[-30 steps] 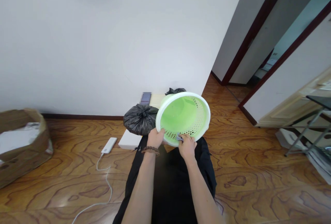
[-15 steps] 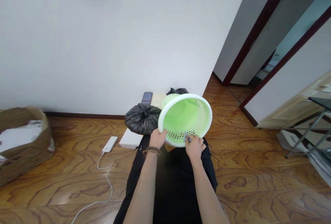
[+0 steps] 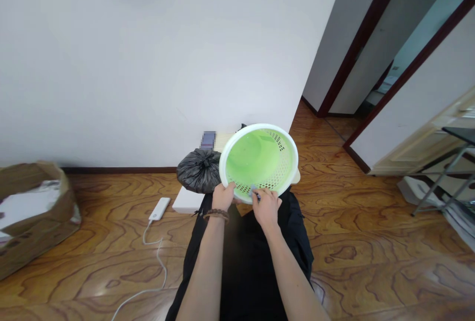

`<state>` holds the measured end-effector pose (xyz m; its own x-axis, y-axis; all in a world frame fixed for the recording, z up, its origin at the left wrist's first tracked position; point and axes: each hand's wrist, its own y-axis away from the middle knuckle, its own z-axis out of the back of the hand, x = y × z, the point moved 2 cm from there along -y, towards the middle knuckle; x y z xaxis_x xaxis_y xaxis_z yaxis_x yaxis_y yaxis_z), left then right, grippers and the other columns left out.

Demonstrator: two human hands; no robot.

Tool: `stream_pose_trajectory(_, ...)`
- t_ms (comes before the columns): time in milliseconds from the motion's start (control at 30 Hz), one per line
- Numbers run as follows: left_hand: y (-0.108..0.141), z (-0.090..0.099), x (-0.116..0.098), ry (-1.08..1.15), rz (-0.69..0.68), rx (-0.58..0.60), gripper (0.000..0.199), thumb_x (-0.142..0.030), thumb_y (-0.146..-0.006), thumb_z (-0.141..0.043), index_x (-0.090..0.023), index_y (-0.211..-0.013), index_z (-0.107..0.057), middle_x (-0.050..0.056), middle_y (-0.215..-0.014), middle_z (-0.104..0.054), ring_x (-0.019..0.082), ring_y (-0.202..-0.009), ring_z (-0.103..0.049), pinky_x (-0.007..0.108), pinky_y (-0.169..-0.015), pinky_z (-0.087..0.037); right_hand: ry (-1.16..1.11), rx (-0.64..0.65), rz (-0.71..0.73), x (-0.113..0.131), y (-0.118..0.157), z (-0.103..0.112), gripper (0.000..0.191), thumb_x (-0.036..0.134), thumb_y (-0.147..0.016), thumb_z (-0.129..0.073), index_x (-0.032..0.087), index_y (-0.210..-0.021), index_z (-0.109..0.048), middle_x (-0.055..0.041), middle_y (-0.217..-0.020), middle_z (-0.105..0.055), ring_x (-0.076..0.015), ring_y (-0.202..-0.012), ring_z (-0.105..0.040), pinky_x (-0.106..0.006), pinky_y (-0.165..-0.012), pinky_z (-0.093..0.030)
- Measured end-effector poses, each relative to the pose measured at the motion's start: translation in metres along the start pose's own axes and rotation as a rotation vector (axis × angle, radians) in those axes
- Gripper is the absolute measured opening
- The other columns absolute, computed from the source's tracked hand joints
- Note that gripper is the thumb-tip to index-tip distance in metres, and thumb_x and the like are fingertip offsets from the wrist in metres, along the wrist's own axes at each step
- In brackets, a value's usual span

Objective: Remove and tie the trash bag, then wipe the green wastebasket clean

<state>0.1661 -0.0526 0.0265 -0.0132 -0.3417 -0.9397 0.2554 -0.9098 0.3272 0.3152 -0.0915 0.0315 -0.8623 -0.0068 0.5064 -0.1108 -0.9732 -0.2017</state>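
A light green basket (image 3: 252,155) with a white rim and a perforated wall is tilted, its mouth facing me. My left hand (image 3: 223,196), with a brown bracelet at the wrist, grips the rim at the lower left, thumb inside. At the near edge, my right hand (image 3: 267,206) pinches a small grey-blue cloth (image 3: 253,190) against the inner wall. Left of the basket sits a knotted black plastic bag (image 3: 200,170). The basket hides most of whatever stands behind it.
An open cardboard box (image 3: 67,212) with papers stands at the far left. A white power strip (image 3: 160,208) with a cable lies on the wooden floor. Beside my knee is a white box (image 3: 184,201). A metal-legged stand (image 3: 441,182) is at the right.
The basket has shifted left and slightly up, and its mouth faces me more. My right hand and the cloth have moved left along the near rim, closer to my left hand.
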Motion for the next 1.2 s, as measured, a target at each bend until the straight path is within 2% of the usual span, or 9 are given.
stream_pose_trajectory(167,0.000,-0.008,0.001,-0.017,-0.014,-0.026,0.027,-0.024,-0.073,-0.055,-0.006,-0.091,-0.062,0.014,-0.089,-0.067,0.019,-0.059,-0.064,0.027,-0.044,-0.053,0.010,-0.031,-0.187,-0.026,-0.001,0.012,0.028,0.032,-0.087,-0.042,0.027,-0.104,-0.065,-0.0064,-0.114,-0.056,-0.0253,-0.098,-0.041,-0.037,-0.077,-0.028)
stream_pose_trajectory(233,0.001,-0.011,0.001,-0.019,-0.011,-0.040,0.025,-0.023,-0.072,-0.056,-0.006,-0.089,-0.063,0.014,-0.086,-0.067,0.019,-0.057,-0.063,0.027,-0.043,-0.053,-0.018,-0.023,-0.172,-0.021,0.003,0.008,0.029,0.032,-0.087,-0.042,0.027,-0.106,-0.064,-0.0058,-0.114,-0.056,-0.0243,-0.099,-0.041,-0.036,-0.078,-0.028)
stream_pose_trajectory(333,0.002,-0.012,0.000,0.003,0.005,-0.041,0.022,-0.022,-0.072,-0.056,-0.006,-0.087,-0.063,0.013,-0.084,-0.067,0.019,-0.059,-0.064,0.026,-0.043,-0.053,-0.064,0.006,-0.070,-0.001,0.008,-0.001,0.029,0.031,-0.088,-0.041,0.028,-0.108,-0.063,-0.0041,-0.110,-0.058,-0.0217,-0.098,-0.043,-0.033,-0.078,-0.028)
stream_pose_trajectory(433,0.002,-0.008,-0.001,0.064,0.013,-0.034,0.022,-0.021,-0.072,-0.056,-0.006,-0.087,-0.062,0.013,-0.084,-0.067,0.020,-0.063,-0.064,0.027,-0.045,-0.054,-0.092,0.022,-0.011,0.008,0.007,0.000,0.028,0.031,-0.088,-0.042,0.030,-0.107,-0.063,-0.0024,-0.108,-0.060,-0.0205,-0.097,-0.043,-0.032,-0.078,-0.029)
stream_pose_trajectory(633,0.004,-0.008,0.000,0.059,0.013,-0.009,0.023,-0.020,-0.072,-0.056,-0.007,-0.091,-0.062,0.013,-0.090,-0.066,0.019,-0.064,-0.064,0.027,-0.046,-0.055,-0.030,0.011,-0.201,-0.019,0.001,0.012,0.028,0.031,-0.086,-0.045,0.029,-0.106,-0.065,-0.0045,-0.115,-0.057,-0.0239,-0.100,-0.043,-0.036,-0.080,-0.029)
stream_pose_trajectory(867,0.003,-0.011,0.002,-0.088,-0.061,0.006,0.022,-0.023,-0.072,-0.055,-0.010,-0.087,-0.063,0.011,-0.089,-0.065,0.020,-0.061,-0.063,0.028,-0.043,-0.053,-0.115,0.077,-0.037,-0.001,0.009,-0.010,0.029,0.029,-0.087,-0.043,0.028,-0.108,-0.064,-0.0036,-0.105,-0.062,-0.0193,-0.095,-0.048,-0.030,-0.079,-0.032)
stream_pose_trajectory(933,0.002,-0.008,0.004,-0.057,-0.041,0.000,0.023,-0.023,-0.073,-0.055,-0.010,-0.089,-0.063,0.011,-0.088,-0.066,0.020,-0.061,-0.063,0.028,-0.044,-0.053,-0.105,0.072,-0.050,-0.004,0.006,-0.006,0.028,0.030,-0.086,-0.044,0.029,-0.105,-0.065,-0.0025,-0.105,-0.062,-0.0197,-0.095,-0.048,-0.031,-0.079,-0.031)
stream_pose_trajectory(1100,0.002,-0.007,0.005,0.026,-0.001,-0.014,0.025,-0.022,-0.073,-0.056,-0.008,-0.092,-0.062,0.013,-0.091,-0.066,0.019,-0.064,-0.063,0.028,-0.047,-0.054,-0.032,0.025,-0.225,-0.028,0.001,0.011,0.028,0.029,-0.085,-0.046,0.030,-0.105,-0.065,-0.0024,-0.115,-0.059,-0.0230,-0.096,-0.046,-0.035,-0.079,-0.030)
stream_pose_trajectory(1200,0.003,-0.008,0.005,0.016,-0.004,-0.014,0.023,-0.020,-0.072,-0.057,-0.007,-0.090,-0.062,0.014,-0.093,-0.066,0.020,-0.065,-0.063,0.028,-0.047,-0.054,-0.063,0.049,-0.174,-0.021,0.004,0.004,0.028,0.029,-0.085,-0.046,0.030,-0.104,-0.066,-0.0019,-0.112,-0.060,-0.0222,-0.097,-0.047,-0.034,-0.079,-0.031)
